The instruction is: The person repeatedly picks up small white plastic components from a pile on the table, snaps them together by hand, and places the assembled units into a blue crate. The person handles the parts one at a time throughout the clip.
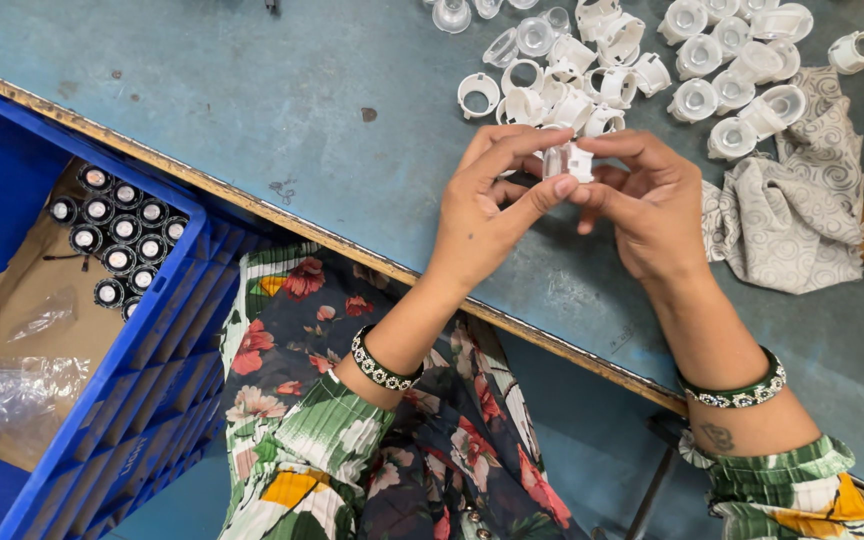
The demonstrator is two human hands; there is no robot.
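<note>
— Looking down on a worn blue-grey counter (252, 90), with a heap of white plastic caps (642, 60) at the far side and a grey patterned cloth (792, 210) beside it.

— And holding what?

— Pinching one small white plastic part (568, 160) between both hands, above the counter, just in front of the heap. Left hand (487, 205) gripping its left side with thumb and fingers (512, 145); right hand (647, 200) closing on its right side.

— Risking anything?

— Possibly slipping from such a fingertip grip and dropping over the edge, towards the blue crate (142, 350) holding black cylinders (117, 235).
</note>
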